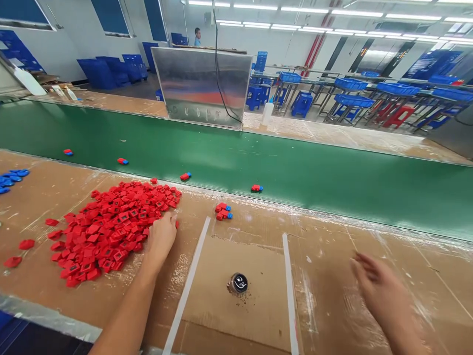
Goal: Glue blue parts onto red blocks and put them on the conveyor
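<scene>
At the right edge of a heap of small red plastic pieces [118, 217], my left hand [163, 231] is closed, with a bit of red showing past its fingertips. My right hand [380, 291] is over the brown tabletop at the right, fingers curled and smeared by motion; I cannot make out anything in it. Between the hands, a small round black-topped metal fixture [240, 283] stands on a cardboard sheet [221, 325], with brown crumbs around it. Beyond the sheet lie red pieces with blue ends [223, 212], close together.
A green conveyor belt [314, 172] crosses behind the table, carrying several red-and-blue pieces [256, 188]. Blue parts [13, 178] lie far left. White tape strips [290, 291] flank the cardboard. Across the belt stand a metal panel [203, 84] and a white bottle [267, 112]. A person [197, 37] is far behind.
</scene>
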`<state>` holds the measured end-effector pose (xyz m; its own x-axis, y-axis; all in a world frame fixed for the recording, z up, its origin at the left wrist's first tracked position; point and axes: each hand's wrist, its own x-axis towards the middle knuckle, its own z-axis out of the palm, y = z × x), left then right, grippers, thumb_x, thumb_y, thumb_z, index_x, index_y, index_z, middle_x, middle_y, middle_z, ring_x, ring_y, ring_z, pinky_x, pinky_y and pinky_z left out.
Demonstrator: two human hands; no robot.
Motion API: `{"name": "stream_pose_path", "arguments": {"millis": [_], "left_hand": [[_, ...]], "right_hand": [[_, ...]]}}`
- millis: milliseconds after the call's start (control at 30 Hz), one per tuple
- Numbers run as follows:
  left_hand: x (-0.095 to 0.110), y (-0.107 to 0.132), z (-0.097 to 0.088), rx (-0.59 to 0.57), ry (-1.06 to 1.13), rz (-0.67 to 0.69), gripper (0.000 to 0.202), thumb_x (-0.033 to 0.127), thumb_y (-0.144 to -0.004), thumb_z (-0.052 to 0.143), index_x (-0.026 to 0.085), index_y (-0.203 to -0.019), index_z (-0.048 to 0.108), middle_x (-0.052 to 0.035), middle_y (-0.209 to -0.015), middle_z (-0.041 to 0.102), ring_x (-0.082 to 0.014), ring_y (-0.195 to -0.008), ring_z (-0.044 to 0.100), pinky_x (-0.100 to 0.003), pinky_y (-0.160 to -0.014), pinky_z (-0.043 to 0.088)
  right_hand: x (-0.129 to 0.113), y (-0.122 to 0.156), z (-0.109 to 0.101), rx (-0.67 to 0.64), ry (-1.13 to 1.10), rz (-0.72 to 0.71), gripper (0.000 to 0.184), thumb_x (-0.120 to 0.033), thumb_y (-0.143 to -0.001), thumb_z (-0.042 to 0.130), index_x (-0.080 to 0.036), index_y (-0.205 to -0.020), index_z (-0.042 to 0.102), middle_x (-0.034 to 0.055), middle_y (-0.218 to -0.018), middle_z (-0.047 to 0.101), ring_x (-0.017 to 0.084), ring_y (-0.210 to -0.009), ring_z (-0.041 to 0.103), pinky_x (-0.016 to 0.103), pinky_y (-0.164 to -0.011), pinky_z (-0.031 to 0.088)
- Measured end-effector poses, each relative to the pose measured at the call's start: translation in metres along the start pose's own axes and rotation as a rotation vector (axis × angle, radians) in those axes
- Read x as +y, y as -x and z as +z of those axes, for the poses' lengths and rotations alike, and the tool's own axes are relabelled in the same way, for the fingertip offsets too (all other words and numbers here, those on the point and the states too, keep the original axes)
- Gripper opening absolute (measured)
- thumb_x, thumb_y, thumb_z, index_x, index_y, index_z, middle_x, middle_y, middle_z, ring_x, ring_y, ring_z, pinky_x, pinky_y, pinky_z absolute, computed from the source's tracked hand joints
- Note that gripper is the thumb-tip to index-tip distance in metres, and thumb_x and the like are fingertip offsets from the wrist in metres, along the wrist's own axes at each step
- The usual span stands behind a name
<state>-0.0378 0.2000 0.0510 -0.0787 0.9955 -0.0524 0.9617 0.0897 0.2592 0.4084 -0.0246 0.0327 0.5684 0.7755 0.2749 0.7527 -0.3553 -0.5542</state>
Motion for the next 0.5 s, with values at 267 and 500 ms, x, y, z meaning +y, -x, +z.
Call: {"name": "stream_pose_path", "arguments": {"millis": [267, 500], "left_hand": [[-0.019, 0.065, 0.023, -0.027, 0.124, 0.273, 0.018, 0.030, -0.096, 0.044, 0.019, -0.103, 0.055, -0.0078, -0.089, 0.069, -0.0239, -0.083, 0.067, -0.030, -0.070, 0.045], [-0.035, 0.099, 0.031, -0.077, 0.161, 0.427, 0.030, 0.023, -0.097, 0.040, 0.018, -0.117, 0.062, -0.0102, -0.104, 0.067, -0.0242, -0.092, 0.065, -0.035, -0.081, 0.048]], "right_hand": [[-0.119, -0.175, 0.174, -0.335, 0.017, -0.305, 0.033, -0.019, -0.091, 0.050, -0.012, -0.122, 0.060, 0.0171, -0.128, 0.057, 0.026, -0.120, 0.052, 0.039, -0.100, 0.042], [-0.125, -0.174, 0.182, -0.436, 0.110, -0.144, 0.019, -0.033, -0.091, 0.062, -0.015, -0.088, 0.065, 0.0060, -0.096, 0.066, 0.021, -0.093, 0.062, 0.040, -0.087, 0.047]]}}
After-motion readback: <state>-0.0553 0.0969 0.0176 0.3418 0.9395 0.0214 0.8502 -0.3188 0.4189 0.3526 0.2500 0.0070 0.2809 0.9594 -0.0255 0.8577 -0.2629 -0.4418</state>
